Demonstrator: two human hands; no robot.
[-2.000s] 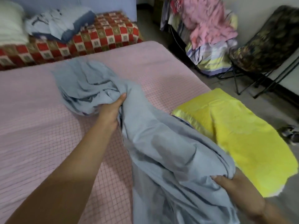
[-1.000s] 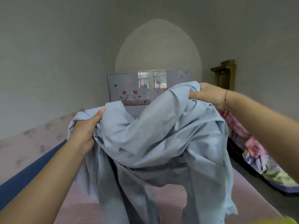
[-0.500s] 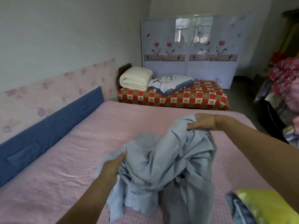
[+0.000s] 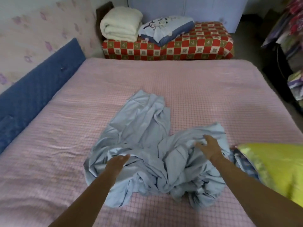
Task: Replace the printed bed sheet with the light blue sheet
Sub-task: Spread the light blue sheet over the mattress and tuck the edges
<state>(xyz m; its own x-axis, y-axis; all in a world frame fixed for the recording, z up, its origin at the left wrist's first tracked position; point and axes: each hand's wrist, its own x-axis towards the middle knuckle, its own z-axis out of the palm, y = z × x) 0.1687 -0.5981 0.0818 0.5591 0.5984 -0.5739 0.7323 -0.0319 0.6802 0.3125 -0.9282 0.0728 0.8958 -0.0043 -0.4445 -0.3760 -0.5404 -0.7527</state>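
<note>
1. The light blue sheet [image 4: 147, 128] lies crumpled on the pink checked bed [image 4: 205, 95] right in front of me, and both hands are already on it.
2. My right hand [image 4: 209, 149] rests on the right hump of the heap with its fingers spread wide and gripping nothing.
3. My left hand [image 4: 117, 163] sits on the left side of the heap. It is blurred and its fingertips dip into a fold, so I cannot tell whether they pinch the cloth.
4. The bulk is knotted between my wrists and toward me, while one flatter tongue runs straight away from me towards the far edge of the bed. That tongue is the sheet's long axis for now, and it starts nearer my left hand.
5. I judge the next move is to find an edge. None shows cleanly, so each hand must dig for a hem and pull outward, left toward the blue padded headboard [image 4: 36, 82].
6. The cloth looks thin, soft and limp, with deep creases. The bed surface is quilted in a fine grid.
7. A glossy yellow pillow [image 4: 278, 169] lies just beside the heap on my right, over some printed fabric [image 4: 242, 161], and could snag the spread.
</note>
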